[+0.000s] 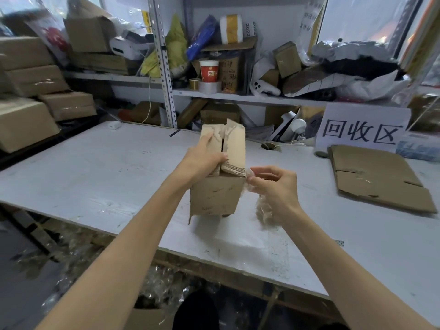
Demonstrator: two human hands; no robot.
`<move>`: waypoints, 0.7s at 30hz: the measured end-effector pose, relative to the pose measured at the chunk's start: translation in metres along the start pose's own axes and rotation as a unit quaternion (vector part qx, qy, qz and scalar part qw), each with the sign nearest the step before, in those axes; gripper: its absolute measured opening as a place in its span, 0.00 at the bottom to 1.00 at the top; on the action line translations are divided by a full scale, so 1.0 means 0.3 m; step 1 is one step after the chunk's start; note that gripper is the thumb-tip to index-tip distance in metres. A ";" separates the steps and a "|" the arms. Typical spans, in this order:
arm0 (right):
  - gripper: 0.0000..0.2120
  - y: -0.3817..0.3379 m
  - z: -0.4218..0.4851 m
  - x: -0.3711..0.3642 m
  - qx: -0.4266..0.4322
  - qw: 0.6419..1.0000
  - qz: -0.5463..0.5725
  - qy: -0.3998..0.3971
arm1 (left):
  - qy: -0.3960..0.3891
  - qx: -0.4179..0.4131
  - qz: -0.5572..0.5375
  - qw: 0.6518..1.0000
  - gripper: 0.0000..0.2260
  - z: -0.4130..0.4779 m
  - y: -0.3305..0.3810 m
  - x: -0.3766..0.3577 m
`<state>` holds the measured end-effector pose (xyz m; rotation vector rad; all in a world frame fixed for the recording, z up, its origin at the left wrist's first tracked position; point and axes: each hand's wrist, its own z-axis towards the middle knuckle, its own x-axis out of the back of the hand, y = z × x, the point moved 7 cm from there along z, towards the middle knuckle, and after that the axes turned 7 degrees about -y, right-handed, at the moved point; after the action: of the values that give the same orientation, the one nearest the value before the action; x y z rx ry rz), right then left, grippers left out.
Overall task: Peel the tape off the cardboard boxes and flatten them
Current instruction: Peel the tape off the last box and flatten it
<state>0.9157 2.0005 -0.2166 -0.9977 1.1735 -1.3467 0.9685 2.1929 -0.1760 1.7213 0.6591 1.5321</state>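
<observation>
A small brown cardboard box [215, 195] is held above the white table [95, 172], its top flaps standing up and torn. My left hand [204, 158] grips the left flap, thumb on its outer face. My right hand [273, 184] is at the box's upper right corner and pinches a strip of clear tape [248, 173] there. A crumpled wad of peeled tape [264, 210] hangs under that hand. A flattened cardboard box [378, 177] lies on the table to the right.
A white sign with black characters [362, 129] stands at the back right of the table. Shelves behind hold tape rolls [209, 86], a red paper cup [209, 70] and clutter. Stacked boxes [35, 91] fill the left. Tape scraps [166, 284] lie under the table's front edge.
</observation>
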 end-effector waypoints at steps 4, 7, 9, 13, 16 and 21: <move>0.11 -0.040 0.016 -0.018 0.038 0.999 0.012 -0.010 | 0.076 -0.109 -0.012 0.991 0.51 -0.045 0.072 0.052; 0.11 -0.035 0.025 -0.035 0.020 0.999 -0.011 -0.037 | 0.105 -0.120 0.004 0.987 0.55 -0.053 0.036 0.055; 0.09 0.001 0.027 -0.035 -0.019 0.998 -0.002 -0.052 | 0.099 -0.099 0.000 0.990 0.55 -0.047 -0.017 0.041; 0.06 0.097 0.022 0.005 -0.142 0.989 0.036 -0.002 | 0.086 -0.087 0.016 0.992 0.55 -0.021 -0.046 0.010; 0.05 0.070 0.046 0.086 -0.078 0.987 -0.110 0.083 | 0.091 -0.082 -0.004 0.992 0.55 0.001 -0.048 0.022; 0.04 -0.040 0.053 0.228 0.132 0.895 -0.395 0.158 | 0.123 -0.069 0.006 0.990 0.55 -0.002 -0.121 0.061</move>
<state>0.9215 1.9305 -0.2050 -1.1295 0.7777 -2.3186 0.9740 2.2292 -0.1936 1.4498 0.6497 1.7737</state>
